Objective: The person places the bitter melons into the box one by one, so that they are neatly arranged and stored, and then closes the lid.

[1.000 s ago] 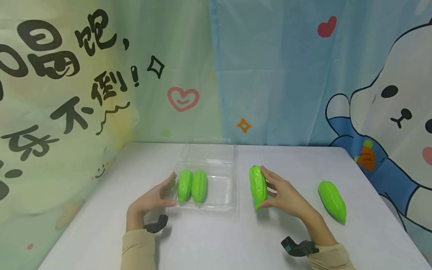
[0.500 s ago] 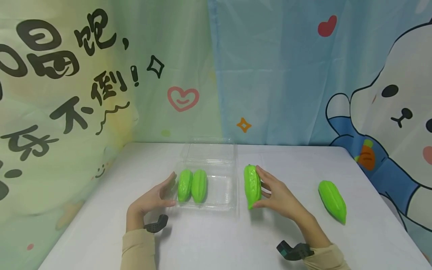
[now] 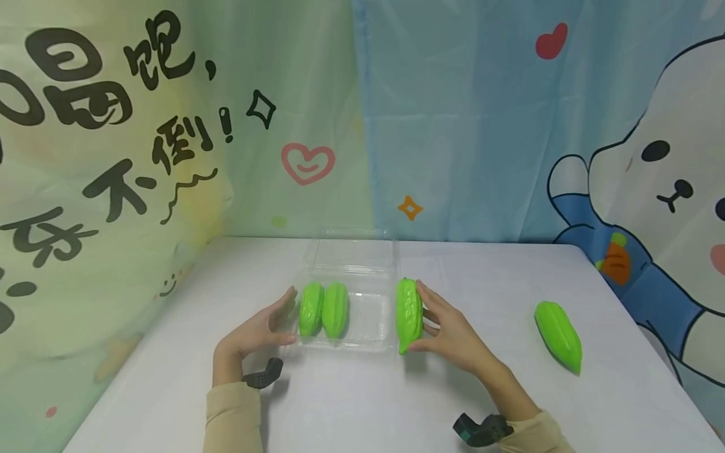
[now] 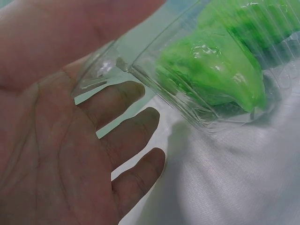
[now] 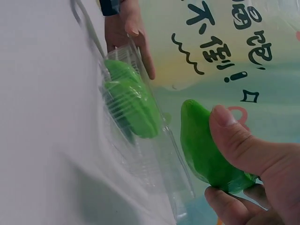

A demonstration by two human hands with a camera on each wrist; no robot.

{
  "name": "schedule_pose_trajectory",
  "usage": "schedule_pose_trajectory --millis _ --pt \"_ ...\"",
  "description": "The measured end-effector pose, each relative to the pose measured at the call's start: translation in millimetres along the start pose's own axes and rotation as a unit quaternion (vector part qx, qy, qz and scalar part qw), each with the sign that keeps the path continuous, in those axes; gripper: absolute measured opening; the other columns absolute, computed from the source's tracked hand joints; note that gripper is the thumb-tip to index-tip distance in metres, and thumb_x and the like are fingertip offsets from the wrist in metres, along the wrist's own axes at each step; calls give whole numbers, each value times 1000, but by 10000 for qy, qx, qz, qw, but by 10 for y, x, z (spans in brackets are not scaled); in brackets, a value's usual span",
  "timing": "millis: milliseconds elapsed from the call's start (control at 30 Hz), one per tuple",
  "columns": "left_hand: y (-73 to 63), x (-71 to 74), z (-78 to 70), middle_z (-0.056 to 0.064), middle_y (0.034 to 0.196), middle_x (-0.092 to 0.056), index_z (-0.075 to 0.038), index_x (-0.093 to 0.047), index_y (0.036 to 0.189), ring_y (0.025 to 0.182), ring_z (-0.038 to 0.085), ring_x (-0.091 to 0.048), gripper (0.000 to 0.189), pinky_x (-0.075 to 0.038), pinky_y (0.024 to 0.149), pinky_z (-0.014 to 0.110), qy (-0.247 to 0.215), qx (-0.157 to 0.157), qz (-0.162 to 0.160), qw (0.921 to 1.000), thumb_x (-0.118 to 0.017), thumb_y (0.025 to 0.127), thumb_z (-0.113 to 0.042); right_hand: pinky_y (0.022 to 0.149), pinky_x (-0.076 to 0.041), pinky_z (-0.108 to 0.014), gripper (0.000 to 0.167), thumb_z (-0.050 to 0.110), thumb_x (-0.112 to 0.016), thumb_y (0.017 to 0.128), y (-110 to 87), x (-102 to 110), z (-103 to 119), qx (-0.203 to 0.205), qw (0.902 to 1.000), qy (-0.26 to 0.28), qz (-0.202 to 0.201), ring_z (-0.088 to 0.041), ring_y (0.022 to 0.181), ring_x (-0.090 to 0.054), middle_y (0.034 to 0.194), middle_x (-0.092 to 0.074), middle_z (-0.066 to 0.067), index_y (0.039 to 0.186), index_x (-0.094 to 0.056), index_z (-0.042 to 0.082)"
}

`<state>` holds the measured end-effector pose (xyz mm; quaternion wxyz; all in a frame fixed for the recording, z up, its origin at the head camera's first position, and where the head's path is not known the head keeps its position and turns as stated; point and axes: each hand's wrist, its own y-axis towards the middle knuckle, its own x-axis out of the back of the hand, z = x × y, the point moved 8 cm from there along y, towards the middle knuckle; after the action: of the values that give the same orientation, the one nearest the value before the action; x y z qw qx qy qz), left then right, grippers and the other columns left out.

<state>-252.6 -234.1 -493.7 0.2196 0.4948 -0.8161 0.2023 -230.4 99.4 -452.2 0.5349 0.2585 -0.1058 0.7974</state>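
Note:
My right hand (image 3: 453,340) holds a bright green, ridged star fruit (image 3: 409,314) upright-lengthwise between thumb and fingers, close to the right side of a clear plastic clamshell box (image 3: 370,318). In the right wrist view the held star fruit (image 5: 201,145) is pinched by the thumb, above the table and outside the box. Two more star fruits (image 3: 311,310) lie side by side in the left half of the box. At the box's left edge rests my left hand (image 3: 257,333), its thumb and fingers spread apart; in the left wrist view the clear rim (image 4: 136,70) passes beside its fingers.
Another star fruit (image 3: 559,338) lies alone on the white table (image 3: 351,402) at the right. The box's lid (image 3: 354,253) is folded back toward the printed curtain (image 3: 453,126). Dark wrist cameras (image 3: 481,431) sit on both wrists.
My right hand has moved left with the star fruit, bringing it right up to the box's right side. The left hand and the other star fruits have stayed in place.

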Motion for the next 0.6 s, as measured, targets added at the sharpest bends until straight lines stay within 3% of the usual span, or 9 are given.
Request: schedule_pose_trajectory --millis 233,467,600 --pt "6 14 47 2 161 -5 -14 -5 154 148 23 -9 106 -12 120 41 -63 67 -2 10000 -78 78 -26 93 -51 -28 118 25 -87 62 -3 -60 63 -128 9999 14 -51 -36 131 -45 160 -12 -7 154 -13 18" --pt "12 24 35 5 161 -6 -12 -6 154 148 25 -8 105 -12 120 45 -176 -75 -4 9998 -78 78 -24 94 -51 -28 118 26 -87 63 -5 -9 82 -27 9998 66 -186 -36 132 -44 160 -13 -7 154 -12 18" --pt "14 21 44 3 161 -6 -13 -7 154 148 23 -7 105 -12 120 44 -190 6 -16 9998 -78 77 -25 93 -51 -28 117 26 -87 63 -6 -2 88 7 9997 1 -236 -37 131 -45 160 -14 -8 154 -13 18"
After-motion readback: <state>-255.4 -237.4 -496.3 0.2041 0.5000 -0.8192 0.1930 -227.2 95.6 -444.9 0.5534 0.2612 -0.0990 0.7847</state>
